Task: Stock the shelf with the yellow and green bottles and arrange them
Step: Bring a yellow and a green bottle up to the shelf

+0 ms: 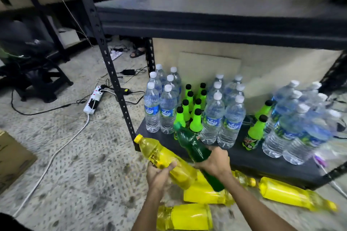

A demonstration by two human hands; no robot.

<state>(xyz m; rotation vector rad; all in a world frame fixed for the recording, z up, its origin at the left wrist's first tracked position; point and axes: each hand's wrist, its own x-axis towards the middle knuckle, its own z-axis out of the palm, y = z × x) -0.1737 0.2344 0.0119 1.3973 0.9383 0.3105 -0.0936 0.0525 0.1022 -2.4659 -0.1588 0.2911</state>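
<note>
Yellow bottle [161, 155]: tilting cap-up toward the far left, just off the near left corner of the bottom shelf [253, 163]. The left hand [159, 172] is gripping its middle, fingers curling round it.
Dark green bottle [195, 150]: slanting likewise, cap over the shelf. The right hand [216, 163] is holding its body, fingers wrapping it.
More yellow bottles [293, 195] are lying on the floor nearby.
Water bottles [159, 110] and lime-green bottles [193, 107] are standing on the shelf.
A power strip [93, 102] is lying far left.

Black bottom shelf [253, 163], partly stocked.
Upright water bottles [213, 118] in clusters, lime-green black-capped soda bottles [196, 120] between them; yellow bottles [289, 195] lie on the floor [84, 165] in front.
</note>
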